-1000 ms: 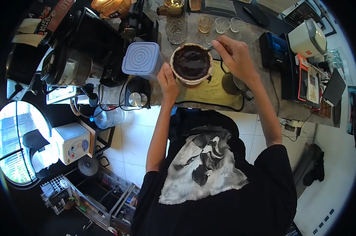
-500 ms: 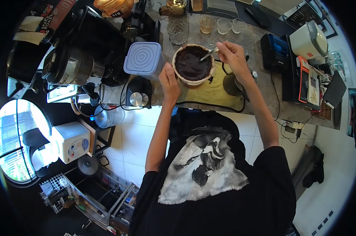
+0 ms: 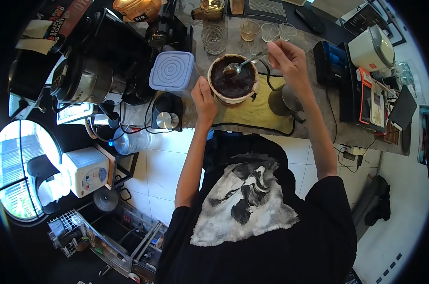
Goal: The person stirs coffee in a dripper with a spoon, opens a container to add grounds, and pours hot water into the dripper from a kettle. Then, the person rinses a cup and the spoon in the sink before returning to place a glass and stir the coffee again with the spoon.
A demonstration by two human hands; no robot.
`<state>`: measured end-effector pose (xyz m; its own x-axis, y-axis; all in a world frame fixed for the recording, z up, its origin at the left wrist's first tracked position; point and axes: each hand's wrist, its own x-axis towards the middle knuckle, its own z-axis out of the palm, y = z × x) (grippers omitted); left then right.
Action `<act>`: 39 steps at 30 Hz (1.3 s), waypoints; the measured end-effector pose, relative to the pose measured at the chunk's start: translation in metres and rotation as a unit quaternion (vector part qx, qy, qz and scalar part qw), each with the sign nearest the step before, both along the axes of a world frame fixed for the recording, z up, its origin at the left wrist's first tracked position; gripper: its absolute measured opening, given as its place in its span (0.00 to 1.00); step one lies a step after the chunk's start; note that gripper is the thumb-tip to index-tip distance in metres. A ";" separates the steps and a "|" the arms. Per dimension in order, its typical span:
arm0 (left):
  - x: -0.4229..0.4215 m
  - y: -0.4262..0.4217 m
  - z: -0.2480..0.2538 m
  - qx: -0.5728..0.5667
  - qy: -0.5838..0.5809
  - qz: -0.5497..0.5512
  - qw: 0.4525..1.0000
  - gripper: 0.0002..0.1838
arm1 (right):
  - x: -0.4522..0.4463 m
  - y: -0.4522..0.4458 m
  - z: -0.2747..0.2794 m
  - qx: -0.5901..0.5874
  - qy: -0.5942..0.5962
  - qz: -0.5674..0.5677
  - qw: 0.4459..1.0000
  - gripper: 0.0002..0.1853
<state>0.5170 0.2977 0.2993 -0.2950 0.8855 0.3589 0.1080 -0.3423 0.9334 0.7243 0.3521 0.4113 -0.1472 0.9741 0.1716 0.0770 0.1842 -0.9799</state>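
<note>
A round container with a pale cloth-like rim (image 3: 257, 87) holds dark liquid (image 3: 233, 85) and stands at the edge of a yellow-green mat (image 3: 266, 113). My left hand (image 3: 204, 100) lies against its left side, fingers together along the wall. Above the liquid, my right hand (image 3: 288, 60) pinches the handle of a metal spoon (image 3: 245, 62), whose bowl shows over the dark surface. A dark metal pitcher (image 3: 281, 100) stands on the mat below my right wrist. To the left of my left hand is a square box with a lavender lid (image 3: 172, 71).
Behind the container are a patterned glass (image 3: 214, 39) and several small glasses (image 3: 250, 30). A coffee machine (image 3: 96, 78) is on the left. A black and blue device (image 3: 330, 61) stands on the right, near a white bin (image 3: 371, 47). A black cable crosses the mat's edge.
The spoon has come up out of the dark liquid, so its bowl now shows. My right hand has moved slightly up and right since half a second ago; my left hand stays against the container.
</note>
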 end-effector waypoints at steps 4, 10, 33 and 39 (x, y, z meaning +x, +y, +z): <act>0.000 0.001 -0.001 -0.001 -0.009 -0.003 1.000 0.22 | -0.002 -0.006 0.009 0.103 -0.106 -0.016 0.989 0.16; 0.000 0.001 -0.003 0.003 -0.009 -0.003 1.000 0.21 | -0.003 -0.007 -0.004 0.111 -0.189 -0.025 0.975 0.16; 0.000 0.000 0.000 -0.004 -0.006 0.000 1.000 0.22 | 0.004 -0.006 0.006 0.035 0.013 -0.010 0.999 0.15; 0.002 0.001 0.000 0.004 -0.004 0.016 1.000 0.22 | 0.002 -0.015 0.010 0.150 -0.149 -0.020 0.977 0.13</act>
<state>0.5194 0.2985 0.2995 -0.3263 0.8724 0.3640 0.1119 -0.3467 0.9313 0.7259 0.3375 0.4211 -0.1977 0.8923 0.4059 0.3627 0.4513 -0.8154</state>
